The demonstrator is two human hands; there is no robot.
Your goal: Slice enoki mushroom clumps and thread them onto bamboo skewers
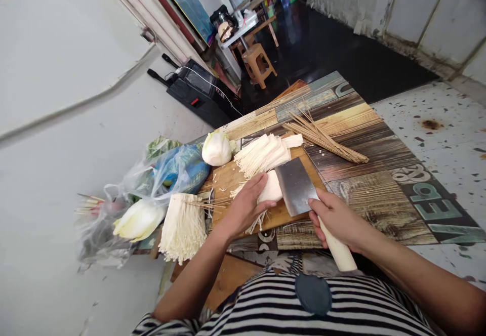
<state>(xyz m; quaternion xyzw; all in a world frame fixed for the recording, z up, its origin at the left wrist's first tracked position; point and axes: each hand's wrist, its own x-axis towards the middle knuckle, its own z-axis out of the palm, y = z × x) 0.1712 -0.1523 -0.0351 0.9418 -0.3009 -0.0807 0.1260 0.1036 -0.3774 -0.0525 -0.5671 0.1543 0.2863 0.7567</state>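
Observation:
My left hand (pixel 248 202) is closed over a bunch of enoki mushrooms (pixel 271 188) lying on the wooden cutting board (pixel 223 178). In my right hand (pixel 336 217) is a cleaver (pixel 298 186) with a pale handle; its broad blade stands at the right end of that bunch. Whether the edge has gone into the mushrooms I cannot tell. More sliced enoki (pixel 261 154) lie in a pile at the far side of the board. A skewered enoki bundle (pixel 183 229) hangs over the table's near left edge, its thin sticks reaching onto the board.
Loose bamboo skewers (pixel 328 141) lie right of the board on the patterned table (pixel 383 184). A cabbage (pixel 217 148) stands behind the board; another pale cabbage (pixel 140 218) and plastic bags (pixel 182 166) crowd the left side. Beyond are a black speaker-like case (pixel 197 90) and a stool (pixel 259 65).

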